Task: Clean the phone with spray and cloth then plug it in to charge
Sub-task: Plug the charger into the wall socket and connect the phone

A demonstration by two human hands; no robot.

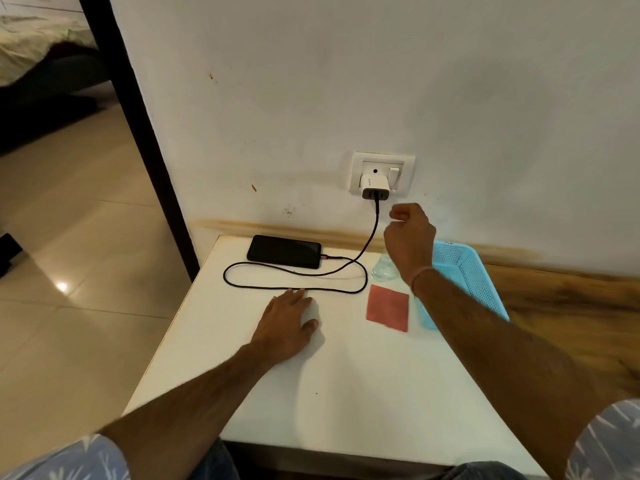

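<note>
Charging looks set: our black glass phone (284,251) lies at eleven o'clock on the white tabletop (346,375), black braided cable (294,289) plugged in, while our left hand (289,322) rests flat, fingers straight, seemingly for support, and our right hand (410,237) hangs curled, holding nothing, at one o'clock beside the white wall charger (375,188).

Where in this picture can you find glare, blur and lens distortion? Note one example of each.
Head view: glare is a bright spot on the floor tiles; in the same head view, blur smears the wooden surface at the right edge; wide-angle distortion slants the dark door frame and splays the table edges; the phone looks sharp.
</note>
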